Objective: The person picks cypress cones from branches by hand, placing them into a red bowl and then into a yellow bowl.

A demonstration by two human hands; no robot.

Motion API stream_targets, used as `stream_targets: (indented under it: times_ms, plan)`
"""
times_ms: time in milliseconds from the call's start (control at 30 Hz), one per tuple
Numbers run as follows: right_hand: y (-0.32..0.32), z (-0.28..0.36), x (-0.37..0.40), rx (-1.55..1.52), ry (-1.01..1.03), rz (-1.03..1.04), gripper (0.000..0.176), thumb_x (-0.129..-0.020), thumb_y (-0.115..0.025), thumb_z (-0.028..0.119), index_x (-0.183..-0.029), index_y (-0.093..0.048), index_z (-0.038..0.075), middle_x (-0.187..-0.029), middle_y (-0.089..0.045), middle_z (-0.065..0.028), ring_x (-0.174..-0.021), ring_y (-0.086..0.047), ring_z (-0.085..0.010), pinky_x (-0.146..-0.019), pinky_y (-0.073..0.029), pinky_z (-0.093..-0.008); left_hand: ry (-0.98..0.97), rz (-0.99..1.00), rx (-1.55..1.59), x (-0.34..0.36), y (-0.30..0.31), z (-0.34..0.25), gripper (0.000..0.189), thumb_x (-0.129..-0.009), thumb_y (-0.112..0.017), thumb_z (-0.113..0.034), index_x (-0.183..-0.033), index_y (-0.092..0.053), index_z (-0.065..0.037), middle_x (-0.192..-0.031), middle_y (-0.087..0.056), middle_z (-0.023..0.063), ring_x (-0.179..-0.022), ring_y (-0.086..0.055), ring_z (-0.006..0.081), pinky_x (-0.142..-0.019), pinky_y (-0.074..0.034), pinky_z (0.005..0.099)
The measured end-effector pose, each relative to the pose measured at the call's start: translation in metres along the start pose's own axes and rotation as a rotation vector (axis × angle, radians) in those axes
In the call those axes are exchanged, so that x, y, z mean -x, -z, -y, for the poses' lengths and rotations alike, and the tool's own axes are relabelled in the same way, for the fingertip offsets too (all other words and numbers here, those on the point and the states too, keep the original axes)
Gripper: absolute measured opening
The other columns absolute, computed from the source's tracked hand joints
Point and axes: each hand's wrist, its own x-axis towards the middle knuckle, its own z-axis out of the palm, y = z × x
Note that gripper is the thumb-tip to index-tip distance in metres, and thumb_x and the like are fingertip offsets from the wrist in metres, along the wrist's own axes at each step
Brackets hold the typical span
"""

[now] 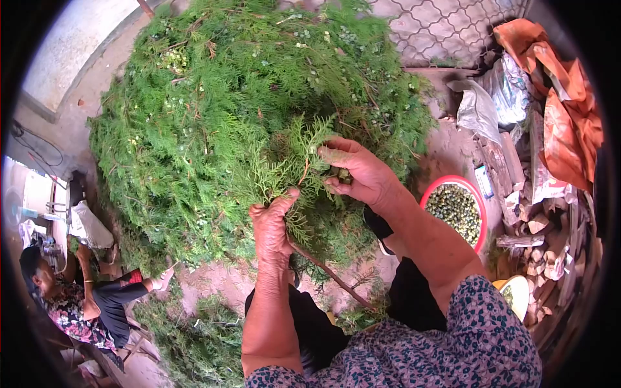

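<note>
In the middle of the view my left hand (272, 226) is closed round the stem of a leafy green branch (275, 171), and its brown woody end sticks out below toward my lap. Just right of it, my right hand (359, 171) has its thumb and fingers bent at the side sprigs, with small round green cones between them. Behind both hands rises a large heap of green branches (194, 129), dotted with pale cones. A red-rimmed basin (482, 213) of green and yellowish cones stands to the right of my right forearm.
Split firewood (537, 258), orange sacking (569, 123) and a grey sack (475, 107) lie at the right. A yellowish bowl (519, 294) is near my right elbow. At the lower left a person (77, 304) sits. More cut branches (200, 343) lie at lower left.
</note>
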Motion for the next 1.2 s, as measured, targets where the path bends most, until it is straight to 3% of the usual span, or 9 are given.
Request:
stream_targets:
  times_ms: [267,367,467,500,600,733,800,1100,1200]
  plan:
    - [0.002,0.009,0.025,0.391,0.178,-0.166,0.016,-0.08,-0.063,0.013,-0.092,-0.062,0.002,-0.074,-0.06,-0.0023,-0.058,-0.053,-0.0053,-0.046,-0.043,-0.0208,0.035,0.037,0.005,0.022,-0.009,0.011,0.059,-0.063,-0.076,-0.001,-0.092,-0.026,-0.011,-0.088,-0.058,0.0075,-0.083,-0.052,0.0151,-0.082,-0.041,0.0318]
    - [0.007,0.004,0.04,0.943,0.591,-0.251,0.019,-0.076,-0.065,0.01,-0.089,-0.063,-0.003,-0.072,-0.061,-0.0026,-0.062,-0.05,-0.0038,-0.054,-0.043,-0.0203,-0.084,0.047,-0.017,0.039,-0.018,0.025,0.018,-0.066,-0.07,0.003,-0.078,-0.059,-0.003,-0.079,-0.062,0.0051,-0.071,-0.057,0.0144,-0.072,-0.045,0.0293]
    - [0.02,-0.003,0.057,0.929,0.687,-0.356,0.018,-0.076,-0.066,0.009,-0.089,-0.064,-0.003,-0.072,-0.061,-0.0027,-0.061,-0.052,-0.0048,-0.055,-0.044,-0.0206,-0.065,0.027,-0.004,0.046,-0.017,0.048,0.017,-0.066,-0.071,0.002,-0.079,-0.062,-0.003,-0.08,-0.062,0.0047,-0.071,-0.056,0.0133,-0.071,-0.044,0.0268]
    - [0.031,-0.003,0.061,1.147,1.028,-0.415,0.017,-0.076,-0.065,0.01,-0.087,-0.064,-0.003,-0.07,-0.06,-0.0021,-0.059,-0.053,-0.0083,-0.056,-0.045,-0.0213,-0.099,0.093,-0.054,0.062,-0.029,0.043,0.02,-0.066,-0.072,0.0,-0.079,-0.057,-0.004,-0.079,-0.06,0.0033,-0.075,-0.053,0.011,-0.076,-0.039,0.0251]
    - [0.056,0.033,0.096,0.519,0.555,-0.601,0.016,-0.079,-0.064,0.011,-0.088,-0.062,-0.002,-0.072,-0.058,-0.0045,-0.055,-0.05,-0.0101,-0.043,-0.037,-0.0211,-0.057,-0.008,-0.055,0.083,-0.015,0.052,0.033,-0.066,-0.074,-0.002,-0.083,-0.047,-0.007,-0.081,-0.058,0.0034,-0.077,-0.052,0.0108,-0.076,-0.039,0.0253]
    - [0.104,0.05,0.148,0.189,0.493,-0.441,0.016,-0.081,-0.062,0.013,-0.09,-0.058,0.001,-0.073,-0.055,-0.0046,-0.053,-0.047,-0.0099,-0.039,-0.03,-0.0207,-0.087,0.002,-0.068,0.111,-0.011,0.07,0.048,-0.069,-0.074,-0.007,-0.089,-0.031,-0.012,-0.086,-0.057,0.0055,-0.075,-0.055,0.0153,-0.064,-0.048,0.0303]
    - [0.124,0.049,0.179,-0.01,0.481,-0.446,0.016,-0.082,-0.06,0.014,-0.092,-0.055,0.003,-0.072,-0.053,-0.003,-0.052,-0.047,-0.011,-0.039,-0.03,-0.0213,-0.125,0.095,-0.125,0.123,-0.007,0.079,0.033,-0.072,-0.073,-0.012,-0.08,-0.041,-0.009,-0.083,-0.058,0.0061,-0.07,-0.055,0.0154,-0.06,-0.049,0.0307]
    - [0.288,-0.001,0.268,-0.219,0.338,-1.077,0.015,-0.08,-0.062,0.018,-0.085,-0.054,0.006,-0.074,-0.053,-0.0082,-0.06,-0.053,-0.0203,-0.041,-0.041,-0.0269,-0.007,-0.029,-0.608,0.167,-0.003,0.096,0.023,-0.077,-0.066,-0.017,-0.087,-0.052,0.0,-0.078,-0.054,0.0046,-0.058,-0.05,0.0119,-0.044,-0.042,0.0261]
    - [0.338,-0.013,0.283,-0.377,0.373,-1.1,0.028,-0.08,-0.064,0.021,-0.099,-0.052,0.005,-0.09,-0.055,-0.0107,-0.074,-0.056,-0.0286,-0.059,-0.052,-0.0405,-0.003,0.143,-0.634,0.168,-0.006,0.102,0.024,-0.079,-0.064,-0.015,-0.092,-0.053,0.001,-0.084,-0.056,0.007,-0.062,-0.052,0.0133,-0.05,-0.045,0.0259]
